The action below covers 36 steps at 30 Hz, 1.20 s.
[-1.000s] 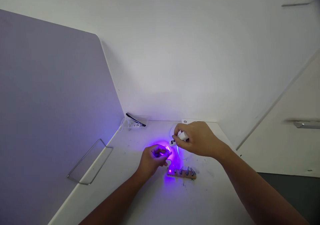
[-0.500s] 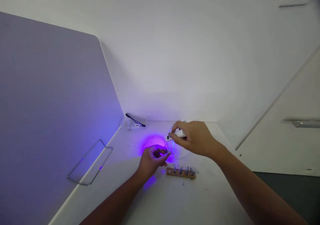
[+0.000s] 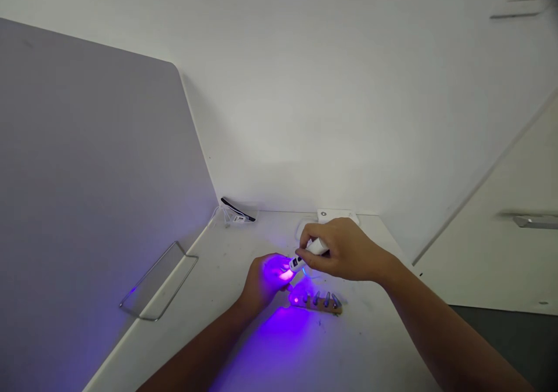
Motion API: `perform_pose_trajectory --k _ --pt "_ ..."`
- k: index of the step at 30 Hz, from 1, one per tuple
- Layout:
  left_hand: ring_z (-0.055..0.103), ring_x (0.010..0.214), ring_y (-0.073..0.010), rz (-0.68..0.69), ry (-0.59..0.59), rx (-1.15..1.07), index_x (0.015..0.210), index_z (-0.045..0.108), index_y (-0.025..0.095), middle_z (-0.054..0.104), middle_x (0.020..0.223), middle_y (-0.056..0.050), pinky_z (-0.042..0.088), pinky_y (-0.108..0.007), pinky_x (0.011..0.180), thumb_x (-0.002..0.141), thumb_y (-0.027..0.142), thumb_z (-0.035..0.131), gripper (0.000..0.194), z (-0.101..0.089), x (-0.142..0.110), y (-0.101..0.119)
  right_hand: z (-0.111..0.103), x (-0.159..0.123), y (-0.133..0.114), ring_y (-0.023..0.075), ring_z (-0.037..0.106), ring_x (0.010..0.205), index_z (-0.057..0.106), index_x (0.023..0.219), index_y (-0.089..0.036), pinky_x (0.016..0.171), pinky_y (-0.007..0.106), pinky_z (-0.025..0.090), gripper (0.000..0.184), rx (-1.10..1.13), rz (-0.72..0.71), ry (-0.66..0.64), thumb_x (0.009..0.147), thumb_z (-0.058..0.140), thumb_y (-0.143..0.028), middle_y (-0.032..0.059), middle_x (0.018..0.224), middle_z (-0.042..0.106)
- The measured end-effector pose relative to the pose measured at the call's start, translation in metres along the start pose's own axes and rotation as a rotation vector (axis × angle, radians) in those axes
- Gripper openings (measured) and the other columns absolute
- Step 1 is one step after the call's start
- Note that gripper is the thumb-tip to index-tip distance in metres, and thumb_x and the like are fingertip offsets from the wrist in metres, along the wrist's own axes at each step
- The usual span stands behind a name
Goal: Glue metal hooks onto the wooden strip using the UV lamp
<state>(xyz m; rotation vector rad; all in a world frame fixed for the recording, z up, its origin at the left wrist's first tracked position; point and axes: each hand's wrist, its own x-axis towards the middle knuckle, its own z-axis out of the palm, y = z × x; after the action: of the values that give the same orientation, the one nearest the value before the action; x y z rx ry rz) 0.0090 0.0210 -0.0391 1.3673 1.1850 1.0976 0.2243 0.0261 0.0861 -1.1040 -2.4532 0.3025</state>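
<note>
Right hand [image 3: 344, 252]: fingers curled shut around a small white UV penlight [image 3: 310, 251], thumb and forefinger pinching the barrel near the front end. Lamp end points down and left, casting violet light.

Left hand [image 3: 267, 278]: fingertips drawn together as if pinching something very small, right under the beam; the glow washes it out, so what it holds, if anything, cannot be told. The two hands sit just beside each other, the lamp tip almost at the left fingertips.

Handling, as a judgement: the penlight looks light, rigid, smooth plastic, so a little slippery; the mid-barrel pinch seems the sound hold, leaving the lit end free. Anything in the left fingertips would be tiny and easily dropped; a fingertip pinch is the only grip.

Just in front of the hands, a wooden block [image 3: 317, 303] lies flat, with a row of short metal bits standing in it, slightly tilted; its left end is lit violet.

Surface: white tabletop [image 3: 370, 334], smooth, hard, with dark specks; a violet pool spreads toward the near edge. A bent wire frame [image 3: 159, 281] lies at the left edge. At the back, a dark clip-like item with white cable [image 3: 238, 210] and a small white box [image 3: 335, 214].

Room: a grey partition panel [image 3: 96, 165] stands at the left, a plain white wall [image 3: 349, 89] behind.
</note>
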Motion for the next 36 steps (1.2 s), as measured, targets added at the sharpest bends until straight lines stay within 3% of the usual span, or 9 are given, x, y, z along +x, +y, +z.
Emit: perform_pose_trajectory --k 4,8,14,16,21,27,31,36 --pt "0.069 0.049 -0.017 -0.001 -0.023 0.018 0.082 0.076 0.013 0.073 0.065 -0.003 0.056 -0.025 0.048 0.072 0.037 0.087 0.028 0.001 0.0 0.002 0.007 0.004 0.005 0.0137 0.06 0.056 0.069 0.095 -0.026 0.059 0.026 0.031 0.025 -0.107 0.066 0.093 0.099 0.059 -0.048 -0.005 0.059 0.068" --pt "0.068 0.05 -0.0151 0.01 -0.03 -0.003 0.083 0.076 0.012 0.072 0.069 -0.003 0.057 -0.025 0.05 0.071 0.037 0.089 0.031 0.001 0.001 0.0 0.007 0.004 0.014 0.0141 0.059 0.056 0.069 0.093 -0.026 0.06 0.027 0.031 0.019 -0.154 0.088 0.107 0.096 0.063 -0.043 -0.0043 0.06 0.068" --pt "0.066 0.048 -0.0141 0.014 -0.014 0.003 0.081 0.075 0.012 0.072 0.068 -0.003 0.053 -0.023 0.046 0.071 0.036 0.088 0.03 -0.002 0.001 -0.002 -0.005 -0.002 0.008 0.0113 0.057 0.054 0.068 0.085 -0.025 0.06 0.025 0.035 0.013 -0.006 -0.039 -0.112 0.091 0.067 -0.036 -0.0068 0.057 0.066" --pt "0.066 0.049 -0.0142 0.019 -0.002 0.014 0.082 0.075 0.012 0.073 0.069 -0.003 0.054 -0.023 0.046 0.072 0.034 0.086 0.026 -0.002 0.001 -0.002 -0.006 -0.002 0.003 0.011 0.055 0.053 0.069 0.085 -0.024 0.06 0.025 0.035 0.015 0.017 -0.053 -0.123 0.092 0.066 -0.037 -0.0066 0.056 0.065" --pt "0.068 0.049 -0.0164 0.014 -0.02 0.03 0.078 0.074 0.014 0.07 0.059 -0.001 0.056 -0.024 0.049 0.073 0.032 0.087 0.023 -0.001 0.0 -0.003 0.003 0.001 0.001 0.013 0.06 0.059 0.07 0.095 -0.026 0.06 0.025 0.032 0.02 -0.023 0.011 0.023 0.097 0.063 -0.044 -0.0057 0.059 0.067" --pt "0.067 0.048 -0.0155 0.0 -0.027 0.017 0.083 0.076 0.012 0.073 0.067 -0.003 0.055 -0.025 0.048 0.072 0.042 0.089 0.034 0.001 0.001 0.001 0.008 0.005 0.01 0.0136 0.06 0.058 0.069 0.097 -0.027 0.059 0.025 0.03 0.02 -0.121 0.077 0.132 0.098 0.061 -0.046 -0.0056 0.061 0.068" --pt "0.068 0.05 -0.0146 -0.005 -0.036 -0.021 0.082 0.076 0.012 0.073 0.07 -0.003 0.057 -0.025 0.05 0.069 0.04 0.091 0.034 0.0 0.002 0.0 0.004 0.002 0.016 0.0132 0.058 0.056 0.07 0.093 -0.027 0.06 0.025 0.031 0.01 -0.151 0.065 0.075 0.093 0.064 -0.036 -0.0054 0.06 0.068" --pt "0.068 0.049 -0.0145 0.019 -0.026 -0.002 0.083 0.076 0.012 0.073 0.07 -0.003 0.055 -0.023 0.046 0.071 0.037 0.088 0.031 -0.002 0.001 -0.005 0.0 -0.002 0.01 0.0117 0.054 0.053 0.069 0.085 -0.026 0.058 0.024 0.03 0.005 -0.063 -0.059 -0.033 0.086 0.067 -0.031 -0.007 0.054 0.063"
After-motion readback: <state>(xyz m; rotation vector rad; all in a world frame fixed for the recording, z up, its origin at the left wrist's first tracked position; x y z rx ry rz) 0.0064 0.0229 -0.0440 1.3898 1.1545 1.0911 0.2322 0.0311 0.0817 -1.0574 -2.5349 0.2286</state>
